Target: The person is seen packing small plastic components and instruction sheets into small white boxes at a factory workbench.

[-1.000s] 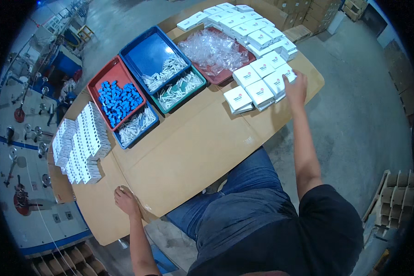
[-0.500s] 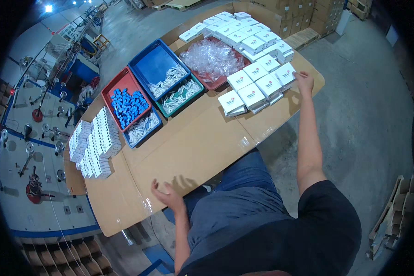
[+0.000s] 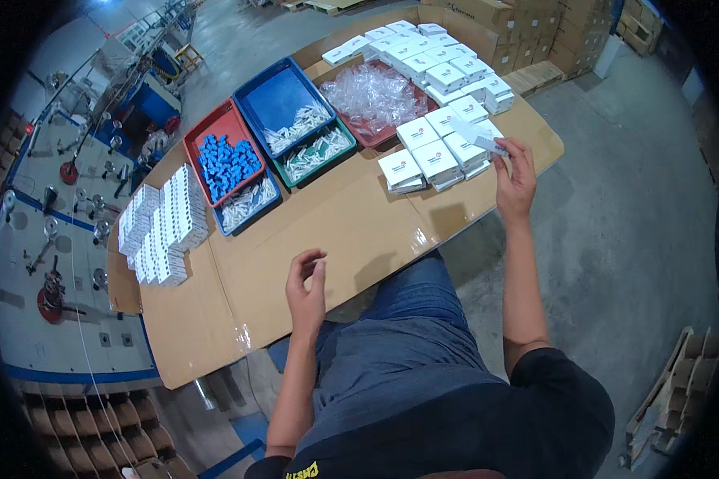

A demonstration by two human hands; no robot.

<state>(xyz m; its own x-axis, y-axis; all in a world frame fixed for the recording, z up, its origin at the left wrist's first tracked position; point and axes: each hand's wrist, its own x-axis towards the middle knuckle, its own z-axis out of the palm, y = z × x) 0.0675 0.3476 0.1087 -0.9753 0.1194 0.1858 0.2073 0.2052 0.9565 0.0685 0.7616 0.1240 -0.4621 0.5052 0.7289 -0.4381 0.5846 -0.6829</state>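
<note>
My right hand (image 3: 516,177) grips a small flat white box (image 3: 478,137) by its near end, between thumb and fingers. The box is tilted and raised over the right side of a stack of similar white boxes (image 3: 436,161). My left hand (image 3: 306,289) hovers above the front part of the cardboard-covered table (image 3: 272,271). Its fingers are curved, the thumb stands apart from them, and nothing shows between. Beyond the stack is a red tray (image 3: 375,142) heaped with clear plastic pieces (image 3: 369,97).
Left of centre stand a red tray of blue parts (image 3: 228,168), a blue tray (image 3: 284,84) and a green tray (image 3: 315,166), both with white sticks, and a lower blue tray (image 3: 236,227). Piled small cartons (image 3: 168,219) sit at the left. More white boxes (image 3: 423,56) fill the far end.
My right hand has lifted a white box off the stack's right side and drawn it nearer. My left hand has risen and moved in over the table. The view has shifted slightly.
</note>
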